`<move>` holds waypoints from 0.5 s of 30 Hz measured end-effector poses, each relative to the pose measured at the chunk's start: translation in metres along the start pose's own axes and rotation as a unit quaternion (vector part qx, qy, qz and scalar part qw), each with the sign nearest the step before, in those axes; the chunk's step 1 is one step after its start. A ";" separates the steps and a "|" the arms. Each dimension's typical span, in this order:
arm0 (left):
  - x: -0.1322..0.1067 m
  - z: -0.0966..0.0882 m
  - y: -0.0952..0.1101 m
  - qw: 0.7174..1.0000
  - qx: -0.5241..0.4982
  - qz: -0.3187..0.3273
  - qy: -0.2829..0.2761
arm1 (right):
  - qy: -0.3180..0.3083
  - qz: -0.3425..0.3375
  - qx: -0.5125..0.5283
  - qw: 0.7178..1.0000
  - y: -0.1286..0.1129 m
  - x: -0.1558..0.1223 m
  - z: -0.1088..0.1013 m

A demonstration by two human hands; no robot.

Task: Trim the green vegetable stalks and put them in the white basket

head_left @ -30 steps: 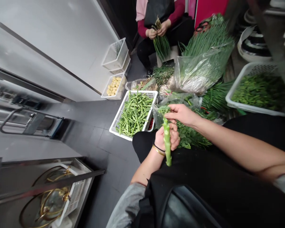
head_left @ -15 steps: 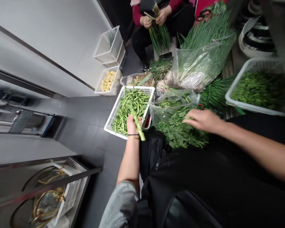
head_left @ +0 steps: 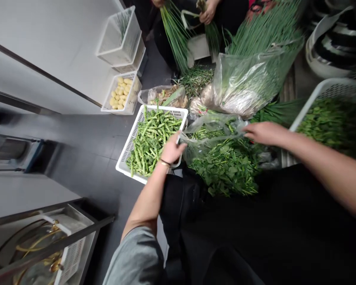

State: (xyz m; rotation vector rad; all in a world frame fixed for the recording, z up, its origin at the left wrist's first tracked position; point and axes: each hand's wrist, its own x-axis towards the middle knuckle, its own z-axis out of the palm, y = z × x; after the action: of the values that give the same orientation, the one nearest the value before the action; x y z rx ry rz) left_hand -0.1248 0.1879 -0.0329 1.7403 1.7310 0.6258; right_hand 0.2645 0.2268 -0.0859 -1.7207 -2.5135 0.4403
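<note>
Left hand (head_left: 172,149) hangs over the right rim of the white basket (head_left: 127,165), fingers loose, nothing gripped. Right hand (head_left: 262,132) reaches the clear bag (head_left: 213,132) — grip cannot be told. Release stems low over the pile of green stems (head_left: 150,140) — trimmed, slender, filling the basket's middle.

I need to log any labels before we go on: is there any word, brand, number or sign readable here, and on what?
None can be read.
White basket of green stems: no label shows.
Clear plastic bag of leafy greens: no print shows.
Large bag of long green stalks: no print can be made out.
Small basket of pale yellow pieces: unmarked.
</note>
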 end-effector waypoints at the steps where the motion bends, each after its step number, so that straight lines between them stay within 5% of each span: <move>1: 0.007 0.023 0.006 0.994 0.053 0.043 -0.082 | -0.106 -0.054 0.009 0.993 -0.023 0.023 0.015; 4: 0.030 0.063 0.008 0.937 0.259 0.016 -0.235 | -0.258 -0.060 0.021 0.964 -0.072 0.075 0.064; 7: 0.048 0.061 -0.003 0.872 0.391 -0.032 -0.294 | -0.321 -0.059 0.036 0.944 -0.090 0.106 0.110; 11: 0.054 0.046 -0.004 0.865 0.397 0.004 -0.306 | -0.350 -0.044 0.058 0.934 -0.079 0.148 0.152; 15: 0.051 0.046 0.012 0.868 0.375 0.054 -0.322 | -0.289 0.014 0.024 0.957 -0.054 0.199 0.185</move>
State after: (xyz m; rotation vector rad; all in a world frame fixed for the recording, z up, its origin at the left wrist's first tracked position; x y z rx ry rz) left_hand -0.0828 0.2349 -0.0612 2.2005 1.4518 -0.6524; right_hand 0.1025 0.3561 -0.2700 -1.8167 -2.8052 1.1457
